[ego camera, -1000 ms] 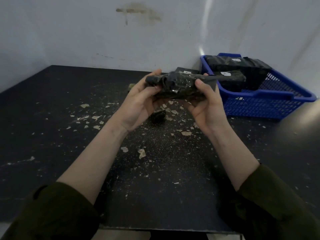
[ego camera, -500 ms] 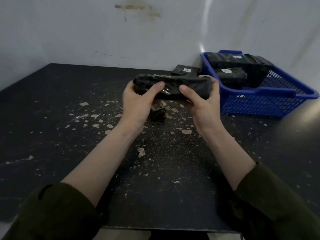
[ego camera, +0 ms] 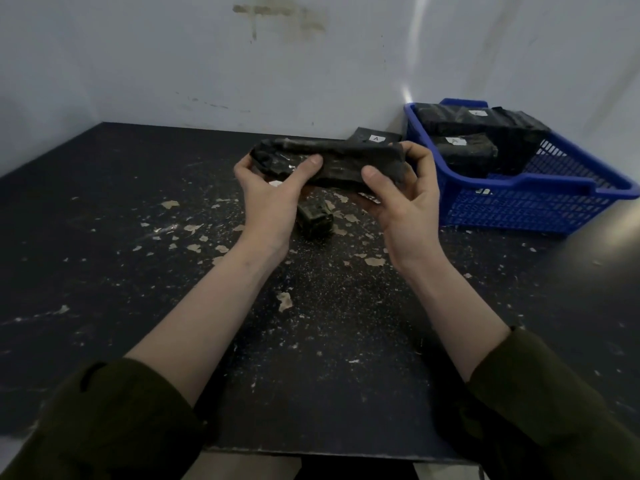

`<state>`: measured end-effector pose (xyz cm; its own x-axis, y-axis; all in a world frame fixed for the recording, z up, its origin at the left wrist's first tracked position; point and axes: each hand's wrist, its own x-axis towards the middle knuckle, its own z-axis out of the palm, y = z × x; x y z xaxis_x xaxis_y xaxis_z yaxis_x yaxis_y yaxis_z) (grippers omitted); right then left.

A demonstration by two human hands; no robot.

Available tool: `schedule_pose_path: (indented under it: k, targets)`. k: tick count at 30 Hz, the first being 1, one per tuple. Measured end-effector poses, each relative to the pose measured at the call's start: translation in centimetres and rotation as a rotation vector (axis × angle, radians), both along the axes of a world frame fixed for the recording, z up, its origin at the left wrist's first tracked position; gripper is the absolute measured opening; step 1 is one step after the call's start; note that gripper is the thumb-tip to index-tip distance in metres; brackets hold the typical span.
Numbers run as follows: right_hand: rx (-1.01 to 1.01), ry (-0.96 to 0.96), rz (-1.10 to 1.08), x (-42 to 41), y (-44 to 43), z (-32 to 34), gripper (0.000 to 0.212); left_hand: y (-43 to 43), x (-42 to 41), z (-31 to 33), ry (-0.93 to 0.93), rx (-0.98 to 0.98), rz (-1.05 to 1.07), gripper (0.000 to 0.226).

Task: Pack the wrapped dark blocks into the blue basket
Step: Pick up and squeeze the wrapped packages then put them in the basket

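I hold a long dark wrapped block (ego camera: 341, 161) level above the table with both hands. My left hand (ego camera: 270, 192) grips its crumpled left end, thumb on the front face. My right hand (ego camera: 405, 199) grips its right end, fingers curled over the top. The blue basket (ego camera: 519, 206) stands at the back right, just right of my right hand, with several wrapped dark blocks (ego camera: 464, 150) inside, some with small white labels. Another labelled wrapped block (ego camera: 375, 137) lies on the table behind the held one, beside the basket.
A small dark greenish lump (ego camera: 315, 220) lies on the black table (ego camera: 104, 237) below my hands. Pale flakes and crumbs (ego camera: 284, 301) are scattered over the table's middle. A white wall runs along the back and left sides. The table's front edge is near my sleeves.
The held block has been turned from a bunched, tilted pose to lie long and level. My hands have spread apart toward its two ends.
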<state>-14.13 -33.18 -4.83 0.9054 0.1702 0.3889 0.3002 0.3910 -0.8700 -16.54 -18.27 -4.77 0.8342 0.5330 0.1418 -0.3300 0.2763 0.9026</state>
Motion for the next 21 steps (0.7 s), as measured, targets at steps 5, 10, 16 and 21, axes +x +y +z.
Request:
schedule_pose_path:
  k: [5,10,16,21]
  targets:
    - [-0.147,-0.17,-0.048,-0.5,0.2,0.1,0.034,0.2,0.1,-0.7,-0.016,0.092,0.066,0.04]
    - [-0.188,-0.23,-0.044,-0.9,0.5,-0.1,0.044,0.0,-0.2,-0.5,0.005,0.297,0.15,0.044]
    - [-0.061,-0.08,0.02,-1.0,0.5,0.4,0.052,-0.8,-1.1,0.4,-0.056,0.274,-0.125,0.073]
    - [-0.127,-0.035,-0.092,-0.6,0.9,-0.6,0.036,-1.7,-1.5,0.0,-0.101,0.408,-0.234,0.068]
